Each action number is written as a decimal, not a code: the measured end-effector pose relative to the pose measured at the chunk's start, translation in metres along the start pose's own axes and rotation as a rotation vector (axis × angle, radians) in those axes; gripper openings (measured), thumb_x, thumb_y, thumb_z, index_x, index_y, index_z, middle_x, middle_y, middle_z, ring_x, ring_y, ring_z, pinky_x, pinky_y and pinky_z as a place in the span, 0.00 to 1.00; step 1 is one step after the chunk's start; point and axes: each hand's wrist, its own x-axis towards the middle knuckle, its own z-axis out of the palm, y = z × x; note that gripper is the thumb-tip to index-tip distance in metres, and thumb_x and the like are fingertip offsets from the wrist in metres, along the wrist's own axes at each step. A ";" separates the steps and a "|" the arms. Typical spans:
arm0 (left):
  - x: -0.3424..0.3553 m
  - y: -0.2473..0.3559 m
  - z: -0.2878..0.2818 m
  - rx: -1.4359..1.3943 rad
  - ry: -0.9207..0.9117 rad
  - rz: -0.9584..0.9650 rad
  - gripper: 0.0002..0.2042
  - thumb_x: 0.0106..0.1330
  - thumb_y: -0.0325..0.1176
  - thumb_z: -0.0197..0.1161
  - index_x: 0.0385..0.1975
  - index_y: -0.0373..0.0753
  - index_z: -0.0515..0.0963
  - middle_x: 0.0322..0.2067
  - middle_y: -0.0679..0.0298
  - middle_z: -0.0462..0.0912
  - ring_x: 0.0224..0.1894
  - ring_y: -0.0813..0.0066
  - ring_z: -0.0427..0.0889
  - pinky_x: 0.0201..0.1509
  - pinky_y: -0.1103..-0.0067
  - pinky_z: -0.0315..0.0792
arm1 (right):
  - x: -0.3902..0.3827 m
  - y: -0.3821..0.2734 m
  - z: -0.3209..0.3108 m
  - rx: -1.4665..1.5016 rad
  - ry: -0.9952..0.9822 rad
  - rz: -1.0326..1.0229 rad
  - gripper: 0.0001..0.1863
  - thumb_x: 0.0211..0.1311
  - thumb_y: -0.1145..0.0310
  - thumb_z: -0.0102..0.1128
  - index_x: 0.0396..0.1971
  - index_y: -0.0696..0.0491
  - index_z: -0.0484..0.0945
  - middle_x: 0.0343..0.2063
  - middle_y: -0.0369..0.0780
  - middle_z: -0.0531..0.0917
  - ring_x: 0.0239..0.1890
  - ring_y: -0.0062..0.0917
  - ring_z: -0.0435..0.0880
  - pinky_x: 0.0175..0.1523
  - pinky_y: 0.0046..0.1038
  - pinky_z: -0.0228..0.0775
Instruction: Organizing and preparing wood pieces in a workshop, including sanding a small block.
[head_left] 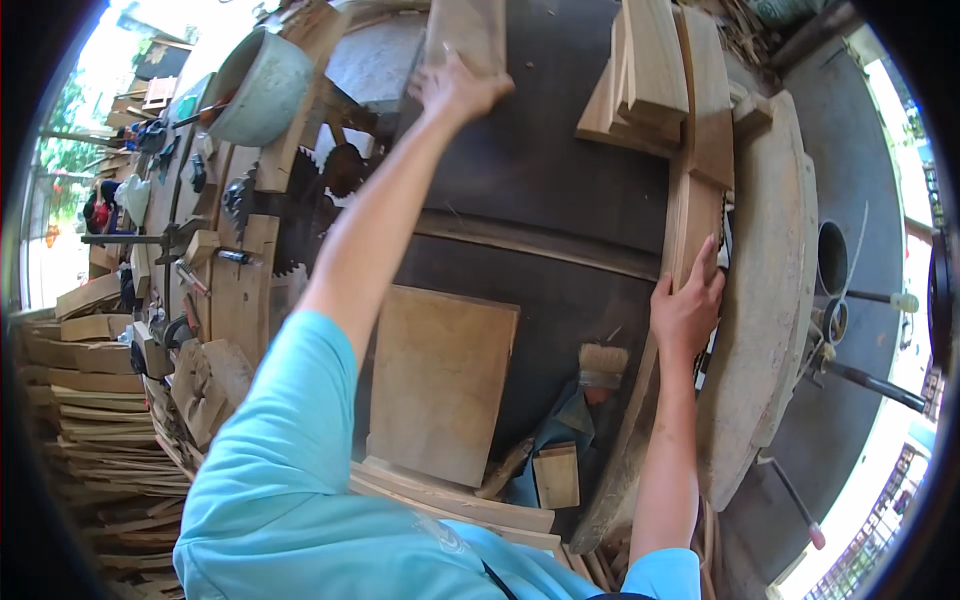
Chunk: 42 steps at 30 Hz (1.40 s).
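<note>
My left hand point(455, 90) reaches far forward and grips the near end of a flat wooden board point(468, 30), its thumb stretched toward the board's right side. The board is slightly blurred and runs out past the top edge. It lies over a dark machine table point(560, 130). On the right, my right hand point(688, 308) rests on a long wooden rail point(688, 215), fingers extended and thumb apart. Beyond that hand, several curved wooden pieces point(655, 60) are stacked at the rail's far part.
Nearer lie a rectangular board point(440, 380), a brush point(603, 366) and a small wood block point(556, 476). Toothed saw blades point(240, 200), a grey bowl point(262, 88) and clamps point(180, 238) stand left. Wood strips point(110, 440) are piled lower left; a pale curved panel point(760, 290) flanks the rail.
</note>
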 end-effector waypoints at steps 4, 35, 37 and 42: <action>-0.126 -0.019 -0.014 -0.015 0.025 0.159 0.60 0.42 0.56 0.79 0.77 0.39 0.55 0.57 0.34 0.65 0.63 0.36 0.63 0.72 0.54 0.58 | -0.001 -0.002 0.002 -0.005 0.031 -0.008 0.45 0.61 0.65 0.65 0.77 0.46 0.54 0.55 0.55 0.74 0.54 0.52 0.80 0.58 0.45 0.75; -0.029 -0.092 -0.101 -0.602 -0.330 -0.209 0.41 0.42 0.60 0.75 0.54 0.37 0.77 0.50 0.50 0.83 0.47 0.62 0.82 0.53 0.72 0.77 | -0.008 0.000 -0.003 0.028 0.028 -0.001 0.45 0.59 0.63 0.66 0.77 0.44 0.56 0.54 0.54 0.75 0.54 0.50 0.79 0.56 0.45 0.78; -0.102 -0.134 -0.131 -1.079 -0.555 -0.200 0.35 0.50 0.57 0.73 0.54 0.39 0.78 0.48 0.56 0.84 0.44 0.67 0.84 0.49 0.71 0.79 | -0.014 0.001 -0.006 0.053 0.040 -0.004 0.46 0.59 0.61 0.66 0.77 0.44 0.56 0.54 0.54 0.75 0.54 0.50 0.79 0.56 0.45 0.78; -0.295 -0.170 -0.175 -1.838 -0.880 -0.297 0.26 0.60 0.51 0.69 0.54 0.40 0.79 0.51 0.62 0.85 0.51 0.66 0.85 0.53 0.69 0.79 | -0.028 0.024 0.002 -0.209 0.350 -0.094 0.47 0.59 0.51 0.65 0.77 0.44 0.56 0.63 0.57 0.71 0.61 0.53 0.75 0.67 0.46 0.69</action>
